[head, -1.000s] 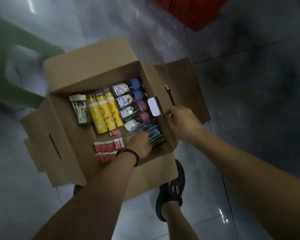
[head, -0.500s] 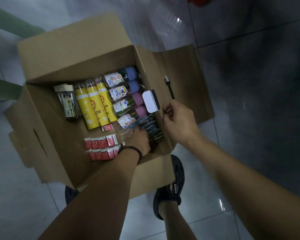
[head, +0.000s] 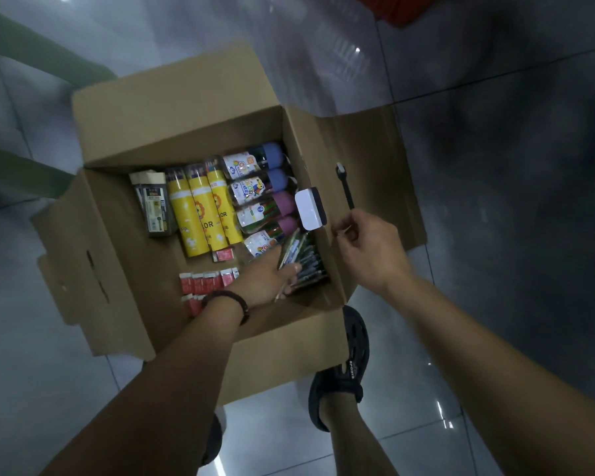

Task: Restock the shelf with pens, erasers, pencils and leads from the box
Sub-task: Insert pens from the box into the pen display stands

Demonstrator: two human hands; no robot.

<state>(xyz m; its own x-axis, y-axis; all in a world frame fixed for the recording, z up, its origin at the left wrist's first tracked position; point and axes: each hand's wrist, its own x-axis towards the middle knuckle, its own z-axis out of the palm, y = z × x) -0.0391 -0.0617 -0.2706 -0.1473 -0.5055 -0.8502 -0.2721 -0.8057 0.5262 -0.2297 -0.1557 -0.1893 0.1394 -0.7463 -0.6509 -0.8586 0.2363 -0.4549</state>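
Observation:
An open cardboard box (head: 124, 235) stands on the floor. Inside lie three yellow pencil tubes (head: 200, 214), several clear pencil bottles with blue and purple caps (head: 261, 197), a clear lead case (head: 153, 204), small red eraser packs (head: 207, 281) and a pile of pen packs (head: 310, 262) at the near right corner. My left hand (head: 265, 283) reaches into the box and grips a bundle of pen packs (head: 291, 250), lifted a little off the pile. My right hand (head: 368, 249) hovers over the right flap, fingers curled and pinching something small that I cannot make out.
A white block (head: 310, 209) sits on the box's right wall, with a black strap (head: 345, 185) lying on the right flap. Green chair legs (head: 31, 49) stand at the left, a red basket (head: 402, 8) at the top. My sandalled foot (head: 344, 365) is beside the box.
My left hand has closed round a bundle of pen packs and raised it off the pile. My right hand stayed by the right flap. The camera view shifted.

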